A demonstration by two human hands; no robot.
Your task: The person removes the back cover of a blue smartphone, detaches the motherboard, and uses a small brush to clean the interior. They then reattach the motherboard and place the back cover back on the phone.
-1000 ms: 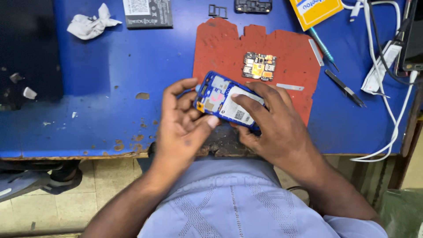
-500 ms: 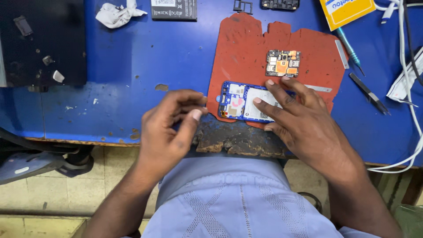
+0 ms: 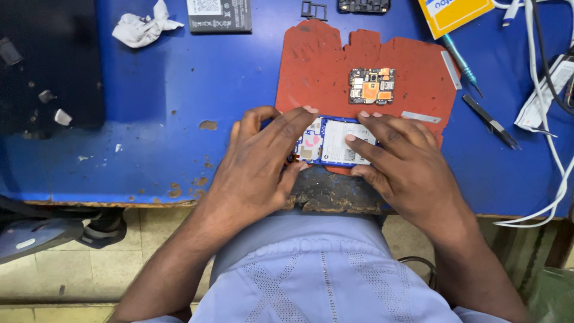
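An opened blue phone body (image 3: 333, 142) with a white battery lies flat on the red work mat (image 3: 326, 72) at the near edge of the blue table (image 3: 149, 101). My left hand (image 3: 260, 164) covers its left end, fingers pressing on it. My right hand (image 3: 397, 161) rests over its right end, fingers spread across the battery. A small circuit board (image 3: 372, 85) with orange parts lies on the mat just beyond the phone, clear of both hands.
A black battery (image 3: 218, 15) and a crumpled white tissue (image 3: 143, 27) lie at the far left. Black tweezers (image 3: 493, 122), a teal screwdriver (image 3: 460, 60), a yellow box (image 3: 454, 12) and white cables (image 3: 547, 113) sit at right. A dark panel (image 3: 48, 66) covers the far left.
The phone body went from being held up in both hands to lying flat on the mat. Both hands now press down on it.
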